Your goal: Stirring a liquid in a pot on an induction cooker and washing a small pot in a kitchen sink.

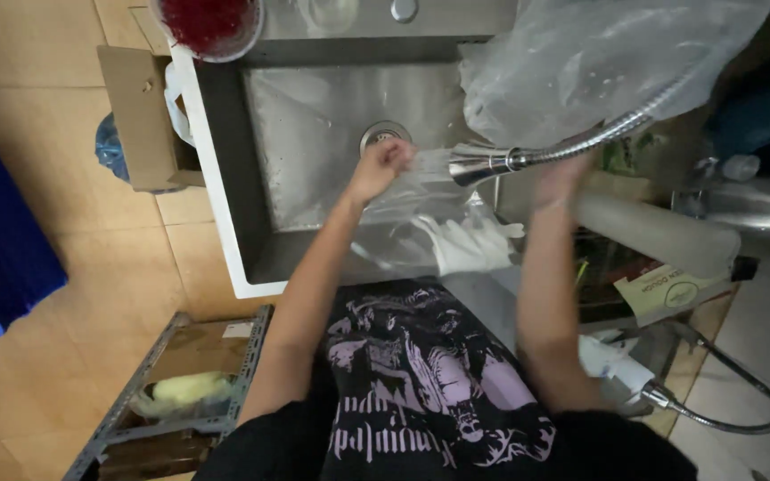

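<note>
Currently I am clenching my left hand under the spray head over the steel sink; my right hand is blurred, grip unclear. Keeping the spray low should be limiting splashes.

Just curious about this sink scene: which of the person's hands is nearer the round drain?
Left. The left hand hovers just below the drain over the sink basin; the right hand is off beside the sprayer hose.
</note>
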